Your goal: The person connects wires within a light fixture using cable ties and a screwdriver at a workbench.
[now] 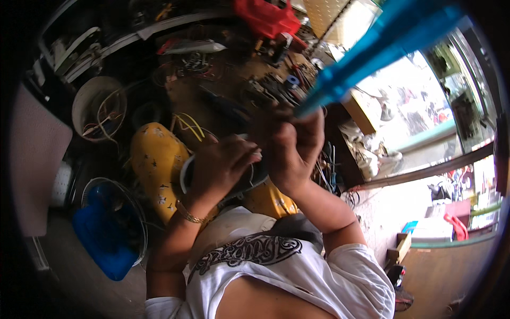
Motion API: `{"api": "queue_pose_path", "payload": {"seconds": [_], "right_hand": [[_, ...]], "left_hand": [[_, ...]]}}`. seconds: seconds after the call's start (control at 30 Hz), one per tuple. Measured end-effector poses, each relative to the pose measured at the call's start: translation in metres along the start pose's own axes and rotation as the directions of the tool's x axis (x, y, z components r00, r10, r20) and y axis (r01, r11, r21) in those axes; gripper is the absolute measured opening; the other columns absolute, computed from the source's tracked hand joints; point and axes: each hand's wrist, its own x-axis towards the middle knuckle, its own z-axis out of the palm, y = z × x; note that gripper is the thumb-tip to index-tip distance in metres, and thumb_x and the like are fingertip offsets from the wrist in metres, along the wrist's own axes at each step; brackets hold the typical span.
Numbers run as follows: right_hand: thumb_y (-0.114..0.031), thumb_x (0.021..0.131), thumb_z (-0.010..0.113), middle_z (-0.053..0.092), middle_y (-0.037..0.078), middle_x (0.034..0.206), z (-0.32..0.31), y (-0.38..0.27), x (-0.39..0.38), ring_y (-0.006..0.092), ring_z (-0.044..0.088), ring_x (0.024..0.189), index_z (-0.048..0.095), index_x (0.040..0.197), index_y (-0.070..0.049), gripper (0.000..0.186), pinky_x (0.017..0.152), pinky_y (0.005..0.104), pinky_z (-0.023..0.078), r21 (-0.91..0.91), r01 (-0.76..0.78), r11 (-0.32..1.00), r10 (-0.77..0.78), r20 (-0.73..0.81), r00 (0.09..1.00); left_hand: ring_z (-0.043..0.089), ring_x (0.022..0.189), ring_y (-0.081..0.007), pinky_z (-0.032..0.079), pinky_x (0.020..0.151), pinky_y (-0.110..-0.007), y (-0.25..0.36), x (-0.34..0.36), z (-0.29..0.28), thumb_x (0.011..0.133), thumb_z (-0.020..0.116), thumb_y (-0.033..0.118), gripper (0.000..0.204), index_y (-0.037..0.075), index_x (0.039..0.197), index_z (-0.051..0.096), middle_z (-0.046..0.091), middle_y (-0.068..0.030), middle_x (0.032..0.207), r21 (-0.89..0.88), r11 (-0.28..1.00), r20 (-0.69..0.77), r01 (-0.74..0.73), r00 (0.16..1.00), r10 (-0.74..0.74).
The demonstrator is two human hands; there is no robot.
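Note:
My left hand (224, 164) is over my lap, its fingers curled and pressed together. What they pinch, if anything, is too small to make out. Beside it, my right hand (295, 154) is raised higher and closed, with a blurred dark piece at its fingers. A long tapered blue plastic thing (366, 56) runs from those fingers toward the upper right, very close to the camera; its kind is unclear. Below both hands, a round grey rimmed thing (186, 178) rests between my knees, partly hidden by my hands. Yellow wires (192, 125) stick up past my left hand.
A whitish bucket (81, 109) with wires inside stands at the left. Nearer is a basket (142, 234) with a blue plastic container (103, 234). Ahead lie tools and cables (289, 80), a red plastic thing (271, 18) and a plastic bag (194, 47). A glass case (414, 117) is at the right.

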Motion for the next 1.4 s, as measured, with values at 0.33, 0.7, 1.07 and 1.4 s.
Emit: {"api": "queue_pose_path", "payload": {"seconds": [0.33,0.7,1.07,1.4], "right_hand": [[-0.052,0.108,0.034,0.049,0.020,0.145,-0.184,-0.111,-0.095,0.0292,0.045,0.136,0.045,0.147,0.001,0.066,0.114,0.0403,0.034,-0.621,-0.732,0.280,0.951,0.075,0.299],[-0.041,0.111,0.032,0.035,0.016,0.159,-0.187,-0.148,-0.253,0.0247,0.031,0.147,0.027,0.158,-0.005,0.059,0.120,0.0341,0.022,-0.447,-0.877,0.177,0.915,-0.253,0.314],[-0.042,0.110,0.034,0.046,0.018,0.151,-0.197,-0.142,-0.242,0.0259,0.040,0.142,0.034,0.156,-0.006,0.058,0.117,0.0347,0.029,-0.444,-0.879,0.172,0.924,-0.238,0.300],[-0.018,0.099,0.059,0.053,0.014,0.139,-0.135,-0.158,0.060,0.0204,0.059,0.109,0.032,0.150,0.002,0.061,0.095,0.0327,0.047,-0.749,0.089,0.657,0.116,0.216,0.970]], "left_hand": [[0.069,0.079,-0.0218,0.048,0.078,-0.031,-0.008,-0.003,0.004,0.083,0.076,0.003,0.007,0.002,0.088,0.071,0.073,-0.0071,0.085,-0.173,0.974,-0.053,0.146,0.986,-0.157],[0.067,0.080,-0.0195,0.044,0.079,-0.030,-0.008,-0.002,0.008,0.085,0.076,0.007,0.007,0.004,0.089,0.071,0.074,-0.0041,0.087,-0.119,0.990,-0.013,0.073,0.997,-0.075],[0.068,0.079,-0.0195,0.048,0.078,-0.031,-0.008,-0.005,0.008,0.083,0.076,0.002,0.008,0.003,0.090,0.072,0.073,-0.0059,0.086,-0.133,0.984,-0.054,0.115,0.991,-0.123],[0.070,0.077,-0.0199,0.047,0.073,-0.032,0.002,0.005,-0.005,0.081,0.077,0.007,0.007,0.008,0.088,0.075,0.075,-0.0054,0.086,-0.032,0.999,0.069,0.030,0.997,-0.028]]}}
